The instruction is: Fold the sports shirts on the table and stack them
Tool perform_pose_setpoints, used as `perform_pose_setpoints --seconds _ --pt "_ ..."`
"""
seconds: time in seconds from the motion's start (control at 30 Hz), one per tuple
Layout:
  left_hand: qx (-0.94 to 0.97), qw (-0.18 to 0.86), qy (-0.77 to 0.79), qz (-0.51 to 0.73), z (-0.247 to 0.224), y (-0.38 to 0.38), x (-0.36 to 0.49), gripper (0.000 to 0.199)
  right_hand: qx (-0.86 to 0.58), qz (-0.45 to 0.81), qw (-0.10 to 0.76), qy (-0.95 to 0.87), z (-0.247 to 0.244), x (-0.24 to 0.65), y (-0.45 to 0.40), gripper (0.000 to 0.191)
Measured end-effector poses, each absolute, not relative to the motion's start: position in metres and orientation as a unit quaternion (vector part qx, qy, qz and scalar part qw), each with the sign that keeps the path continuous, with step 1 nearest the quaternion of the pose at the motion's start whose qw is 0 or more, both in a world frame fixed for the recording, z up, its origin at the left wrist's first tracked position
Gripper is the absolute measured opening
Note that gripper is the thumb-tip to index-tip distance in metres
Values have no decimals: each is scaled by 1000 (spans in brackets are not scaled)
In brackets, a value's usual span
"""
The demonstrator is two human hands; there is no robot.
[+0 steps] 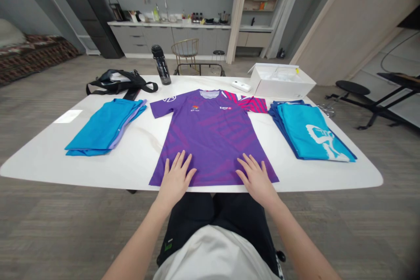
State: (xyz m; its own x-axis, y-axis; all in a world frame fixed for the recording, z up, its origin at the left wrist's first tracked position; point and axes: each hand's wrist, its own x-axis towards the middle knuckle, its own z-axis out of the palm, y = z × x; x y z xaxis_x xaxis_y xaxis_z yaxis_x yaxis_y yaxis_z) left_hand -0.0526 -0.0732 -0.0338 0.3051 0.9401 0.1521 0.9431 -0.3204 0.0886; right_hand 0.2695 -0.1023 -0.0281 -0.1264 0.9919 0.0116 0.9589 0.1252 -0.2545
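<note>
A purple T-shirt (213, 140) with one pink striped sleeve lies spread flat, its collar toward the far side and its hem along the near table edge. My left hand (177, 175) rests on the lower left of the shirt, fingers spread. On the lower right, my right hand (255, 178) lies flat with its fingers apart. Neither hand grips the cloth. To the left sits a stack of folded blue clothes (101, 127) with a lilac layer. Another folded pile, bright blue over navy with a white print (310, 131), lies to the right.
The white table (131, 170) bears a black bag (121, 79), a dark bottle (161, 65), a white card (68, 116), a small white device (241, 85) and an open white box (282, 82). Beyond are a chair (185, 49) and a kitchen counter (197, 26). A stool (352, 87) stands right.
</note>
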Motion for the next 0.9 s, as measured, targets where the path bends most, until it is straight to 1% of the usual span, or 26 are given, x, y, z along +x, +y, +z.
perform_pose_setpoints --seconds 0.1,0.17,0.37,0.5,0.6,0.67,0.77,0.9 --pt "-817 14 -568 -92 -32 -50 -60 58 -629 89 103 -766 -23 259 -76 58" --pt "-811 17 -578 -86 -35 -40 -64 59 -638 85 102 -759 -25 255 -60 59" --pt "-793 5 -604 -76 -54 -39 -69 63 -700 59 42 -711 -44 261 -50 63" --pt "-791 -1 -608 -71 -53 -44 -66 65 -700 63 43 -710 -46 264 -55 66" --pt "-800 -11 -596 -68 -43 -34 -62 66 -679 70 57 -728 -39 266 -38 66" --pt "-810 -16 -581 -70 -36 -13 -57 65 -668 65 70 -738 -33 267 -11 66" --pt "-819 -24 -570 -62 -28 38 -45 65 -670 64 75 -736 -25 264 47 66" --pt "-821 -35 -568 -52 -30 112 -24 64 -670 76 81 -734 -25 257 121 65"
